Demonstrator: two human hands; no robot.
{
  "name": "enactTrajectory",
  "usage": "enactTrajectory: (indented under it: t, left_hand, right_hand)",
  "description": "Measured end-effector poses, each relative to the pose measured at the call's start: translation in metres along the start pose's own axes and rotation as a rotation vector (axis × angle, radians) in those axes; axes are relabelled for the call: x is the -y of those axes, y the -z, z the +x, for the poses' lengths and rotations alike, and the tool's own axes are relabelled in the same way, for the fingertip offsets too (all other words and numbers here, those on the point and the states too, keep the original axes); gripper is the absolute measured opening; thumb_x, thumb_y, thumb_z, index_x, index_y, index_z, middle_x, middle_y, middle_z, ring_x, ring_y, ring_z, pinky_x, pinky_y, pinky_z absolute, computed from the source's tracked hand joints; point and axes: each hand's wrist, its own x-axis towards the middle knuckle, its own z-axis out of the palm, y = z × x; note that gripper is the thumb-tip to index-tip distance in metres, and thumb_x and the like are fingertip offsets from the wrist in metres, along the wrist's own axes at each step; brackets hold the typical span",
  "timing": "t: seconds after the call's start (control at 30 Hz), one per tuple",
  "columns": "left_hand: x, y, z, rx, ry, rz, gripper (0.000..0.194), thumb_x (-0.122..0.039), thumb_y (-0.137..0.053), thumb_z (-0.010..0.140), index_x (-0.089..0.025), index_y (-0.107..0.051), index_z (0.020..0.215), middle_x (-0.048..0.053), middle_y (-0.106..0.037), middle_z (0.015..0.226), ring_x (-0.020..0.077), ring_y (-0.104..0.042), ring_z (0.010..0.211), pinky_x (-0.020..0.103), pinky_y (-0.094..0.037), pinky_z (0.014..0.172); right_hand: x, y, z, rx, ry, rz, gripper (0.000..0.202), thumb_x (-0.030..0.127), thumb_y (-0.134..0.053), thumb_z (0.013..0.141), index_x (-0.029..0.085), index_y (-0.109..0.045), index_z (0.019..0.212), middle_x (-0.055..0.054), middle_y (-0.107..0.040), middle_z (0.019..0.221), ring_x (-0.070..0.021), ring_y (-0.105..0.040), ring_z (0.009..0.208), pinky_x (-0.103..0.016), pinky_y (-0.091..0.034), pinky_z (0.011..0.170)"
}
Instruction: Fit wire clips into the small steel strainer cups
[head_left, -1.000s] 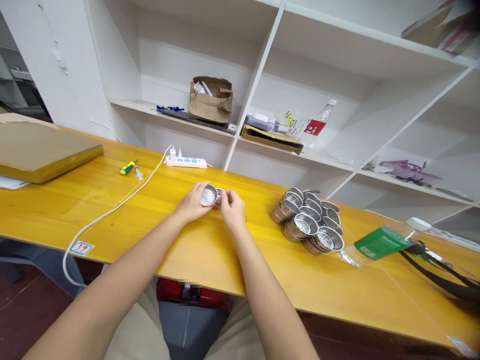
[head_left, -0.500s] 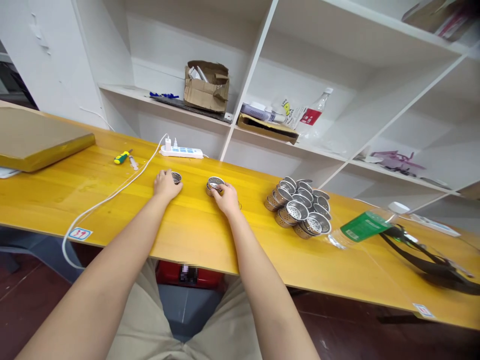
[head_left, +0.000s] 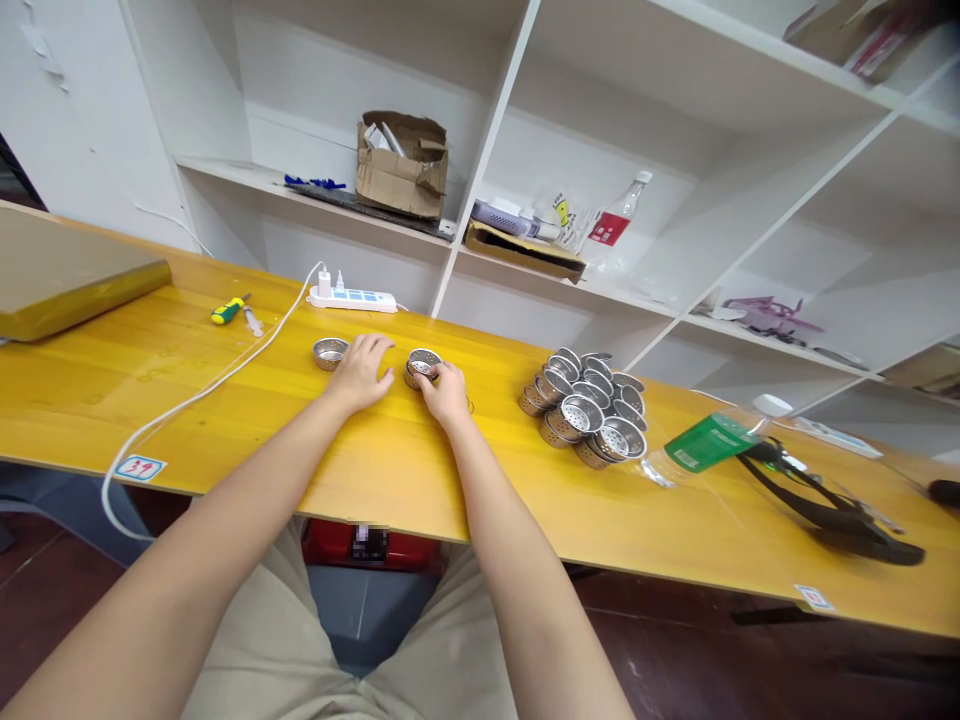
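On the yellow table, a perforated metal strainer cup (head_left: pixel 330 352) stands upright just left of my left hand (head_left: pixel 361 372). That hand is empty, its thumb and fingers apart, hovering between this cup and a second metal strainer cup (head_left: pixel 421 368). My right hand (head_left: pixel 446 392) grips the second cup by its right side, thumb at the near rim. The cup stays upright on the table and seems to have another nested in it. Farther right, a cluster of stacked strainer cups (head_left: pixel 592 400) stands close together.
Behind the hands lies a white power strip (head_left: pixel 352 299) with its cable (head_left: pixel 217 385) looping left. A screwdriver (head_left: pixel 229 310) and a small syringe (head_left: pixel 253 322) lie at left. A green-labelled bottle (head_left: pixel 712 440) and a black strap (head_left: pixel 832 510) are at right, shelves behind.
My left hand has let go of the left strainer cup and moved right, fingers opening toward the other cup. My right hand keeps its hold. The whole view has shifted slightly.
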Motion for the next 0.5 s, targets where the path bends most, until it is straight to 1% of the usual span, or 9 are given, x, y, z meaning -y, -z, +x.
enactTrajectory:
  t: [0.07,0.17,0.33,0.43,0.5]
  left_hand:
    - [0.000,-0.009,-0.003,0.093,-0.035,-0.043,0.047,-0.024,-0.057,0.086,-0.021,-0.057,0.133,0.012,-0.061,0.130,0.0320,-0.054,0.125,0.049,-0.044,0.114]
    - [0.009,-0.021,-0.006,0.165,0.007,-0.051,0.048,-0.028,-0.057,0.086,-0.019,-0.055,0.134,0.014,-0.060,0.132,0.0325,-0.055,0.126,0.049,-0.045,0.113]
    - [0.030,-0.031,-0.008,0.178,0.137,-0.006,0.050,-0.035,-0.060,0.085,-0.016,-0.056,0.131,0.016,-0.061,0.131,0.0334,-0.056,0.128,0.048,-0.044,0.114]
    - [0.036,-0.031,-0.006,0.173,0.217,0.038,0.051,-0.037,-0.063,0.083,-0.017,-0.057,0.130,0.016,-0.062,0.131,0.0347,-0.056,0.127,0.049,-0.044,0.113]
    - [0.037,-0.030,-0.005,0.172,0.276,0.075,0.052,-0.038,-0.065,0.082,-0.018,-0.057,0.129,0.017,-0.062,0.132,0.0365,-0.055,0.128,0.053,-0.044,0.112]
  right_hand:
    - [0.001,-0.001,0.000,0.007,0.005,-0.006,0.015,0.034,-0.073,0.088,0.020,-0.069,0.089,-0.013,-0.069,0.115,-0.0281,-0.058,0.114,-0.040,-0.042,0.105]
    - [0.001,0.000,0.000,0.011,0.018,-0.019,0.016,0.035,-0.072,0.088,0.020,-0.070,0.088,-0.012,-0.069,0.112,-0.0277,-0.060,0.111,-0.039,-0.043,0.104]
    - [0.003,0.002,0.000,0.015,0.016,-0.033,0.016,0.035,-0.072,0.088,0.019,-0.069,0.088,-0.011,-0.070,0.107,-0.0256,-0.063,0.105,-0.038,-0.045,0.101]
    - [0.005,0.004,0.000,-0.003,0.017,-0.012,0.015,0.034,-0.071,0.089,0.019,-0.068,0.088,-0.011,-0.070,0.107,-0.0248,-0.064,0.104,-0.036,-0.046,0.099]
    - [0.005,0.007,0.000,-0.024,0.018,0.015,0.015,0.034,-0.071,0.089,0.020,-0.067,0.088,-0.011,-0.070,0.107,-0.0245,-0.064,0.104,-0.035,-0.047,0.098]
